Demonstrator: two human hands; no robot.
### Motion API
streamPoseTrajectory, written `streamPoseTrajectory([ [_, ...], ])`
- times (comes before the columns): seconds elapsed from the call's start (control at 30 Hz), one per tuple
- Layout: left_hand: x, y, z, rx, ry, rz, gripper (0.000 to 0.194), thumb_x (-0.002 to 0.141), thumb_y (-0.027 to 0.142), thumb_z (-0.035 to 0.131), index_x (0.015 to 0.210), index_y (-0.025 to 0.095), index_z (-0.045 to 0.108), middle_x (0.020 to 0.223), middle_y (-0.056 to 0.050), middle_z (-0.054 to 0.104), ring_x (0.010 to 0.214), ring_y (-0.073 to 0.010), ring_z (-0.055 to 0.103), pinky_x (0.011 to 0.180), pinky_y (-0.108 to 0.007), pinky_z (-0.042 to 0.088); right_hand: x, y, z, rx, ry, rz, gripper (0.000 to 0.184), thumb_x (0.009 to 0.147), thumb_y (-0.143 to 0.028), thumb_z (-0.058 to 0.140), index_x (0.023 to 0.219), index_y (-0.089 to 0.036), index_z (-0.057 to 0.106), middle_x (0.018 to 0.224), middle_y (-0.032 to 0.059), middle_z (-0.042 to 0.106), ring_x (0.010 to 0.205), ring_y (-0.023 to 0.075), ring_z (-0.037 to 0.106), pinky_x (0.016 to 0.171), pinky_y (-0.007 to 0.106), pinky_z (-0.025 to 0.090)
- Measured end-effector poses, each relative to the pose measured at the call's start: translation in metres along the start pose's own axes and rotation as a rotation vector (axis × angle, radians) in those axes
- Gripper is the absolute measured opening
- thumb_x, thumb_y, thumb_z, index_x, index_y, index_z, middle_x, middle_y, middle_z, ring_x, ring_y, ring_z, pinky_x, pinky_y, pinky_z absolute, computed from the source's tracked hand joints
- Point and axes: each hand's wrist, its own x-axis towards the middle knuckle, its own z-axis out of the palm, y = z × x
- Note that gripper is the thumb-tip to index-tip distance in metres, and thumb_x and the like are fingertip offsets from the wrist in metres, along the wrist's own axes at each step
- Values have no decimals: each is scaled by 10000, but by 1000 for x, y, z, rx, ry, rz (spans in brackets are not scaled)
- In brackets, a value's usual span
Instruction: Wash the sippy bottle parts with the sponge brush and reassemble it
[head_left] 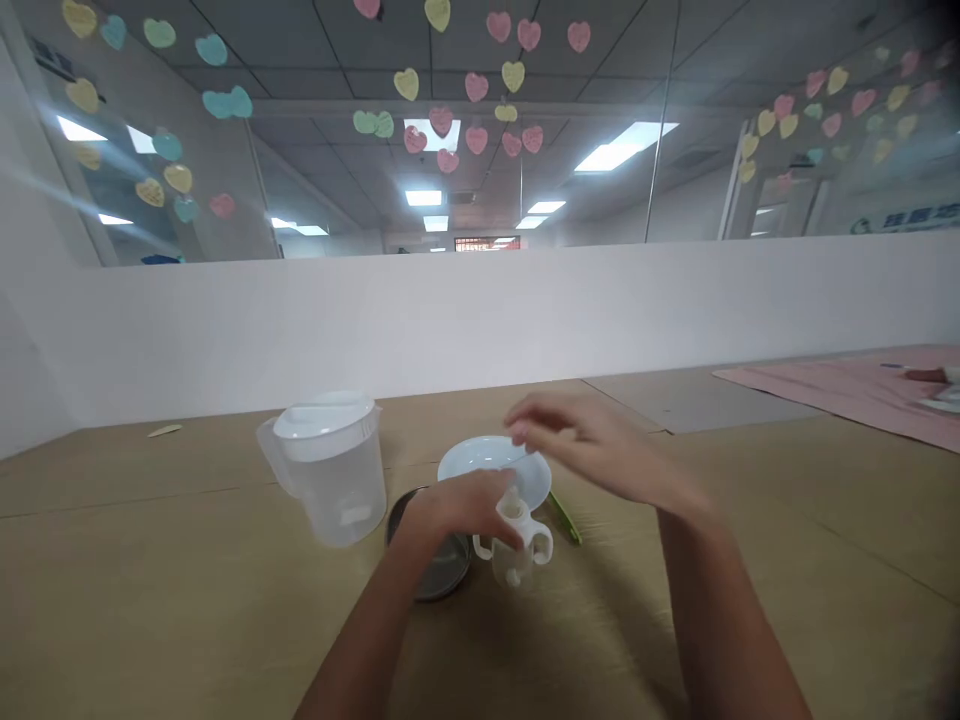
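Observation:
My left hand is closed round the top of a small clear baby bottle with two white handles, which stands on the brown table. My right hand hovers just above and behind the bottle, blurred, with fingers loosely stretched out and nothing visible in them. Behind the bottle lies a pale blue plate. A dark round metal dish sits partly under my left wrist. A green utensil pokes out by the plate's right side.
A clear plastic pitcher with a white lid stands to the left of the dish. A white partition wall runs along the table's far edge. A pink cloth lies at the far right.

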Motion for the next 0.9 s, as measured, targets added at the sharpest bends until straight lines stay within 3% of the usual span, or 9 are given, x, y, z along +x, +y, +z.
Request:
streamPoseTrajectory([
  [0.1,10,-11,6,20,-95,-17,392,556,411,668,861,188,564,806,3,601,737,-181,553,567,-232,366,16,25,22,-270,-334,241,417,723,-476,542,996,-163,584,857,61,634,701,165,585,554,246,425],
  [0.17,10,-17,8,7,-105,-28,350,540,405,677,790,185,570,741,16,590,678,-164,546,535,-229,345,25,36,38,-393,-411,287,499,620,-464,630,1008,-153,584,892,76,633,724,188,589,525,242,407],
  [0.27,6,-25,10,-68,-78,-29,356,511,412,698,746,177,568,713,17,584,653,-154,543,532,-226,347,34,38,57,-486,-537,302,414,559,-430,663,869,-158,628,807,70,640,678,194,600,466,225,371],
  [0.43,4,-35,18,-196,-26,43,409,519,420,703,834,184,591,807,7,596,709,-146,544,575,-218,371,36,40,63,-441,-597,322,401,569,-421,643,873,-161,613,779,55,631,569,159,591,431,214,362],
  [0.63,14,-47,29,-195,24,114,481,494,488,709,840,170,605,783,11,532,691,-124,492,560,-207,351,36,62,60,-364,-649,252,571,502,-437,690,1012,-221,548,919,17,610,734,167,593,487,199,376],
  [0.9,20,-53,37,-215,37,159,507,466,386,737,902,173,592,811,9,545,704,-134,488,563,-208,354,36,63,60,-388,-651,232,489,525,-400,681,958,-217,543,907,5,601,721,153,565,487,197,340],
])
